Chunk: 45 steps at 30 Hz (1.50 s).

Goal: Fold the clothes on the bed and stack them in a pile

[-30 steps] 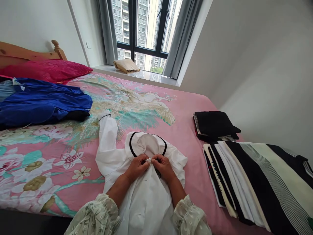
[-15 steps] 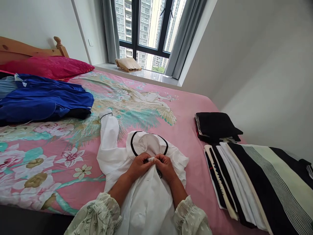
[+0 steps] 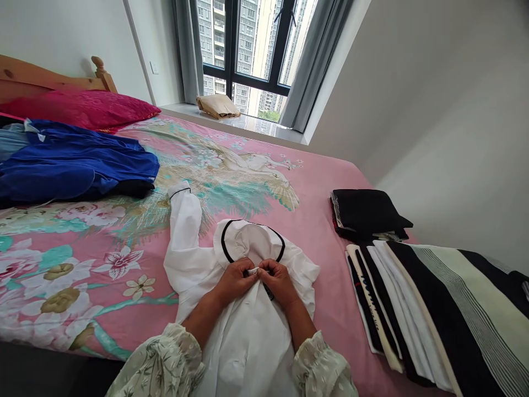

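Note:
A white shirt (image 3: 243,347) with black trim round its collar lies front up on the bed, one sleeve stretched away to the upper left. Just below the collar, my left hand (image 3: 236,278) pinches the edge of the shirt's front opening. My right hand (image 3: 278,281) grips the same spot from the other side, its thumb and fingertips close against the left ones. A small bit of white cloth shows between the fingertips; any button there is hidden. Part of a dark badge shows beneath my right hand.
Folded clothes (image 3: 417,309) lie in an overlapping row at the right, with a folded black garment (image 3: 370,212) behind them. Blue clothing (image 3: 78,160) is heaped at the left, near a red pillow (image 3: 91,107). A pink floral sheet (image 3: 322,182) covers the bed; a tan bundle (image 3: 217,106) rests on the windowsill.
My fingertips have drawn slightly closer together at the shirt's opening, and my right hand covers more of the dark badge. The shirt stays in place; the view shifts slightly.

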Tool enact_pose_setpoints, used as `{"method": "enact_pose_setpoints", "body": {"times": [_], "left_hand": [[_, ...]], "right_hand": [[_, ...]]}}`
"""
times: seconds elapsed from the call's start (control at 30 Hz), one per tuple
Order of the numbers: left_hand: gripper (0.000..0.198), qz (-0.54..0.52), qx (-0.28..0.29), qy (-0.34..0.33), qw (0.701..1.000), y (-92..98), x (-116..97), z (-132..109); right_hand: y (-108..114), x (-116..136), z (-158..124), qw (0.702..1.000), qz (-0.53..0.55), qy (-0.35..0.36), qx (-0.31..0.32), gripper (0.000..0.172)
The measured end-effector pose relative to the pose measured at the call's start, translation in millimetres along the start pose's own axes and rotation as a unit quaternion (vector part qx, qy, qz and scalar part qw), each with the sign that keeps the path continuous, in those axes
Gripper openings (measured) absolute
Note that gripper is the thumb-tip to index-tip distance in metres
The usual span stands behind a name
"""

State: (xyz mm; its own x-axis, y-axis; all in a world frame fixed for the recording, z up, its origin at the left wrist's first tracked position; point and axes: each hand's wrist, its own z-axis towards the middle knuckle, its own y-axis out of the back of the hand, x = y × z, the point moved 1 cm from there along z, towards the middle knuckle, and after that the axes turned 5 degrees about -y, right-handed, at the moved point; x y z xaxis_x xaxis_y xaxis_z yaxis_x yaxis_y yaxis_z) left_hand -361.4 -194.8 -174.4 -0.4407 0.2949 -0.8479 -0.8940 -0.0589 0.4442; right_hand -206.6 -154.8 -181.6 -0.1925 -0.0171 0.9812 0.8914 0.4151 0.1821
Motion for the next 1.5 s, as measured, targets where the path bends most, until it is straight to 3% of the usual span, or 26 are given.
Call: {"method": "enact_pose_setpoints", "body": {"times": [0.3, 0.6, 1.03, 1.5], "left_hand": [[0.019, -0.022, 0.007, 0.01, 1.0, 2.3, -4.9, 0.2], [0.022, -0.035, 0.014, 0.006, 0.999, 2.6, -4.9, 1.5], [0.012, -0.069, 0.039, 0.022, 0.997, 5.5, 0.9, 1.4], [0.008, -0.088, 0.018, 0.037, 0.995, 4.3, 0.1, 1.5]], "right_hand": [[2.0, 1.8, -0.4, 1.0, 0.016, 0.004, 0.023, 0.017], [1.0, -4.8, 2.0, 1.0, 0.008, -0.015, 0.008, 0.017], [3.1, -5.7, 2.3, 0.998, 0.041, -0.006, 0.036, 0.02], [2.7, -3.0, 2.0, 0.998, 0.049, -0.008, 0.042, 0.023]]}}
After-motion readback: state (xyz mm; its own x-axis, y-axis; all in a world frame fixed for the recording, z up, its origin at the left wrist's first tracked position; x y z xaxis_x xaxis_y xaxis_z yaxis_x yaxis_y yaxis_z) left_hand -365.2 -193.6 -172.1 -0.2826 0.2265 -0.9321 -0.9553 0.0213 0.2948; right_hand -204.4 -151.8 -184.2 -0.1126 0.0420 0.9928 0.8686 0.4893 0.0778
